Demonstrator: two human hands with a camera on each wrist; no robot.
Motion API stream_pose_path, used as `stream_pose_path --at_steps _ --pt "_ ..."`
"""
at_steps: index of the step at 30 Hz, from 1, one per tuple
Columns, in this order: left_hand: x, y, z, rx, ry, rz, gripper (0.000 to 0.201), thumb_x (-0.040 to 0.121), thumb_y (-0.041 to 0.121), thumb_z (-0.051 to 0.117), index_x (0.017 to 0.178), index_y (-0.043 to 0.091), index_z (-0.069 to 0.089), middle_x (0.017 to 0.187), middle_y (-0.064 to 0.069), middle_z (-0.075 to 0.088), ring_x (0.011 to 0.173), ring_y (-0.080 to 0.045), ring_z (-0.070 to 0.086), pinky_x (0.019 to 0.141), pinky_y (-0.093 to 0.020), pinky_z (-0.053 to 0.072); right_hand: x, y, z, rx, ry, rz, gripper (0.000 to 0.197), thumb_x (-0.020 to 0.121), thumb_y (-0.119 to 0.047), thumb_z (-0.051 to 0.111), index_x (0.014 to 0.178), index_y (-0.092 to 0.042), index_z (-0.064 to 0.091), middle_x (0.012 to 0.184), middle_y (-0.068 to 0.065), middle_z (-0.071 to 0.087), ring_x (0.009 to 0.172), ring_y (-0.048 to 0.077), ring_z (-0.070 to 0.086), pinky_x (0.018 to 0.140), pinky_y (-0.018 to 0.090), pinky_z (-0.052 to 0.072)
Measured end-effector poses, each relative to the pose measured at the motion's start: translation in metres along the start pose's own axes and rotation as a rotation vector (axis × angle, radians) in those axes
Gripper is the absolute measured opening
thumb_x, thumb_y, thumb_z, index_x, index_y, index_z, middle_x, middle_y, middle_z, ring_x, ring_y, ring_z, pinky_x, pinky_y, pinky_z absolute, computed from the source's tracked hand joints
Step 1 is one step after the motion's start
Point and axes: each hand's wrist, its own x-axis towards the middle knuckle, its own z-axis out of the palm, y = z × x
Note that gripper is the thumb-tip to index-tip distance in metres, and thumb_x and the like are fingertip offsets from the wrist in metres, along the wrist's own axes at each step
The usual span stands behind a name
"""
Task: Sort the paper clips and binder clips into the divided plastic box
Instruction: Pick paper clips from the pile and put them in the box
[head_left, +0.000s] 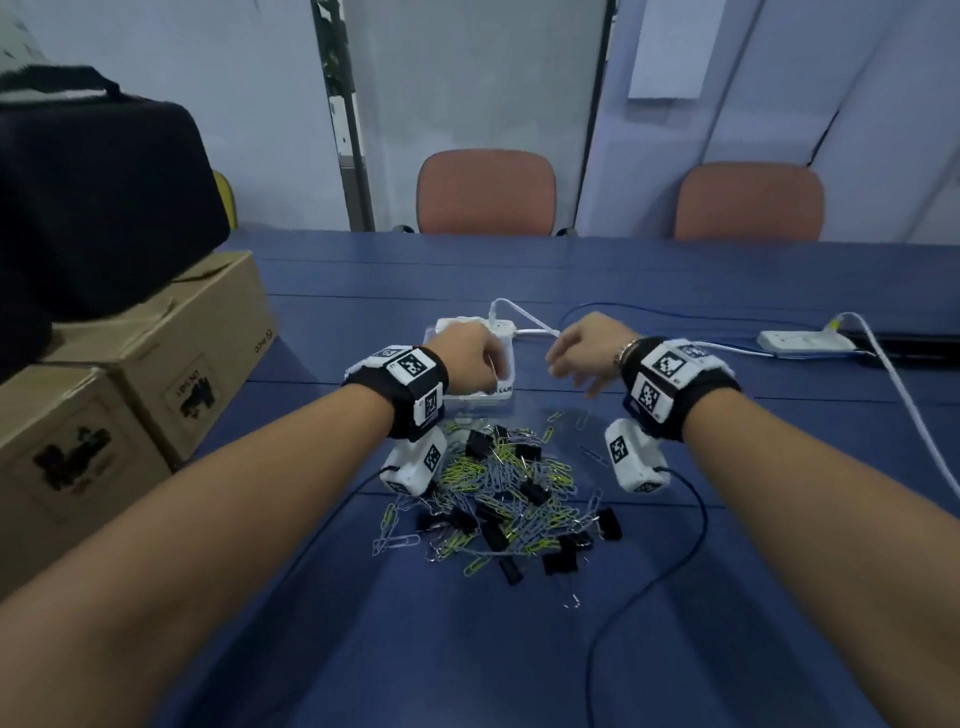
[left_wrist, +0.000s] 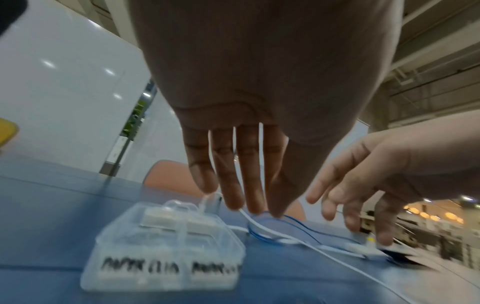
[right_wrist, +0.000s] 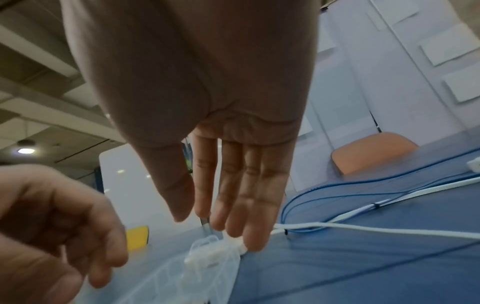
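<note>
A clear divided plastic box (head_left: 506, 382) with black handwritten labels on its front (left_wrist: 166, 267) sits mid-table. My left hand (head_left: 485, 374) hovers just over it with straight fingers (left_wrist: 233, 185) and holds nothing. My right hand (head_left: 566, 364) hangs to the right of the box, fingers (right_wrist: 233, 205) straight and empty, their tips near the box's far corner (right_wrist: 207, 257). A mixed pile of silver and yellow-green paper clips (head_left: 498, 499) and black binder clips (head_left: 608, 522) lies on the blue table nearer to me, below both wrists.
A white adapter (head_left: 483, 326) with its white cable sits just behind the box. A blue cable (head_left: 597, 312) and a power strip (head_left: 805, 340) lie to the right. Cardboard boxes (head_left: 130, 395) and a black bag (head_left: 93, 208) fill the left edge. Two chairs (head_left: 485, 192) stand behind the table.
</note>
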Motion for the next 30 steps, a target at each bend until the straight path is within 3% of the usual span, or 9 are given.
stream_pose_path --at_steps 3,7,11,14,17,20,23,26,30 --pt "-0.019 0.017 0.022 0.063 -0.206 0.067 0.021 0.076 0.004 0.076 0.092 0.017 0.078 0.075 0.007 0.07 0.078 -0.015 0.066 0.072 -0.027 0.053 -0.022 0.018 0.022 -0.175 -0.113 0.018 0.021 0.081 -0.008 0.075 0.1 -0.015 0.074 0.087 0.008 0.072 0.076 0.022 0.071 0.055 0.034 0.061" --pt "-0.037 0.015 0.048 0.203 -0.328 0.143 0.031 0.076 0.003 0.074 0.102 0.02 0.077 0.097 0.0 0.075 0.089 -0.02 0.068 0.077 -0.033 0.059 -0.04 0.025 0.05 -0.355 -0.164 0.024 0.025 0.086 -0.008 0.068 0.11 -0.015 0.073 0.101 0.007 0.071 0.062 0.015 0.064 0.047 0.026 0.056" --pt "-0.041 0.009 0.055 0.27 -0.296 0.174 0.035 0.075 0.01 0.076 0.108 0.021 0.073 0.103 0.001 0.073 0.093 -0.019 0.066 0.076 -0.032 0.056 -0.048 0.034 0.062 -0.44 -0.154 0.026 0.029 0.093 -0.008 0.053 0.116 -0.012 0.07 0.117 0.011 0.069 0.097 0.03 0.069 0.044 0.019 0.05" --pt "-0.038 0.0 0.051 0.281 -0.298 0.141 0.033 0.075 0.015 0.081 0.107 0.019 0.072 0.103 0.002 0.071 0.086 -0.016 0.06 0.074 -0.029 0.051 -0.047 0.045 0.062 -0.353 -0.175 0.047 0.031 0.089 -0.002 0.056 0.113 -0.014 0.071 0.116 0.009 0.068 0.096 0.029 0.07 0.074 0.033 0.061" --pt "-0.033 -0.012 0.046 0.233 -0.257 0.096 0.027 0.076 0.008 0.08 0.1 0.016 0.075 0.094 0.0 0.071 0.085 -0.017 0.064 0.078 -0.032 0.057 -0.042 0.053 0.062 -0.188 -0.225 0.066 0.025 0.085 -0.006 0.066 0.104 -0.021 0.07 0.107 0.005 0.066 0.079 0.027 0.072 0.069 0.043 0.063" --pt "-0.029 -0.02 0.041 0.176 -0.231 0.072 0.018 0.073 0.001 0.079 0.086 0.014 0.075 0.079 0.004 0.068 0.08 -0.017 0.067 0.074 -0.032 0.059 -0.038 0.055 0.067 -0.145 -0.231 0.017 0.02 0.081 -0.022 0.079 0.099 -0.018 0.07 0.092 0.0 0.066 0.078 0.025 0.07 0.058 0.036 0.062" --pt "-0.026 -0.026 0.035 0.101 -0.228 0.063 0.011 0.073 0.002 0.079 0.079 0.01 0.075 0.075 0.0 0.072 0.071 -0.014 0.065 0.068 -0.027 0.054 -0.036 0.057 0.069 -0.178 -0.18 -0.055 0.008 0.077 -0.011 0.08 0.08 -0.016 0.074 0.071 -0.004 0.071 0.065 0.019 0.069 0.059 0.035 0.062" --pt "-0.026 -0.032 0.03 -0.049 -0.255 0.028 0.014 0.073 0.003 0.081 0.078 0.015 0.076 0.077 -0.004 0.076 0.074 -0.016 0.07 0.073 -0.032 0.058 -0.034 0.061 0.064 -0.128 -0.161 -0.106 0.009 0.075 -0.008 0.081 0.076 -0.016 0.077 0.063 -0.01 0.071 0.055 0.004 0.064 0.051 0.02 0.051" --pt "-0.024 -0.033 0.03 -0.029 -0.317 0.036 0.011 0.073 0.01 0.084 0.081 0.014 0.077 0.07 0.002 0.074 0.072 -0.017 0.07 0.071 -0.034 0.058 -0.041 0.06 0.068 -0.172 -0.128 -0.217 0.028 0.076 -0.035 0.082 0.101 -0.026 0.075 0.086 -0.016 0.063 0.08 0.003 0.058 0.074 0.022 0.046"
